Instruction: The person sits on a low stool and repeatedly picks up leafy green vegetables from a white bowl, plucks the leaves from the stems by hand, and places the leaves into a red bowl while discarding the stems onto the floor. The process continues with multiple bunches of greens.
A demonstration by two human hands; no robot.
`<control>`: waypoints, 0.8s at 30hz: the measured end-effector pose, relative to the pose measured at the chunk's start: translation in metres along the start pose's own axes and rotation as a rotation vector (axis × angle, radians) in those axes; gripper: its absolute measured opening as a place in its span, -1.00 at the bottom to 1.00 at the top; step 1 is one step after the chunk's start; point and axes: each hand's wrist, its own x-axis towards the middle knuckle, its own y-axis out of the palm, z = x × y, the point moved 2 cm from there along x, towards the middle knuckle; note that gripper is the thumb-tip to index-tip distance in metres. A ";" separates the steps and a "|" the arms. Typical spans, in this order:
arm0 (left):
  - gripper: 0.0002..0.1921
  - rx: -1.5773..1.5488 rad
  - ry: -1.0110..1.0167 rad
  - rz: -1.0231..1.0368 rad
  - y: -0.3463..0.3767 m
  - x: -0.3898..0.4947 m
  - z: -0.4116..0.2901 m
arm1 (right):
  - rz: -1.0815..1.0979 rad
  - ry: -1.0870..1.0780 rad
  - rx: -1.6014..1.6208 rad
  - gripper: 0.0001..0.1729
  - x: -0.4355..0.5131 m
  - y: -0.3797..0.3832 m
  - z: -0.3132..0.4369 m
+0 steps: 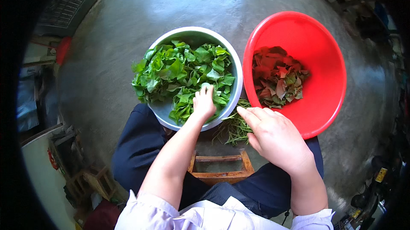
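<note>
Green leafy stems (176,70) heap up in a round metal basin (237,70) before me. My left hand (205,102) reaches over the basin's near right side, its fingertips on a pale leaf in the heap. To the right, a red plastic basin (320,102) holds a smaller pile of leaves (278,76), looking reddish and dull green. My right hand (272,130) is at this basin's near left rim, fingers extended forward; whether anything is under them is hidden. Thin green stems (238,127) lie on the floor between the two basins, beside my right fingertips.
A wooden stool frame (221,175) shows between my knees. Wooden pieces (99,180) and a dark red item (102,214) stand at the lower left. A red object (63,50) is at the left wall. Dark clutter (368,194) lines the right side of the concrete floor (105,54).
</note>
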 end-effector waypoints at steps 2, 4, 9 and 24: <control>-0.22 0.285 0.074 0.036 0.024 -0.007 0.011 | -0.023 -0.015 0.009 -0.47 0.006 0.000 0.003; -0.53 0.236 0.101 0.158 0.019 -0.004 0.006 | -0.053 -0.018 0.006 -0.46 0.006 0.004 -0.003; -0.71 -0.386 0.027 -0.060 -0.036 0.022 0.047 | -0.091 -0.029 0.004 -0.45 0.019 -0.004 0.004; -0.75 -1.706 -0.290 0.049 -0.248 -0.048 0.018 | -0.140 -0.042 0.097 -0.50 0.072 0.025 0.023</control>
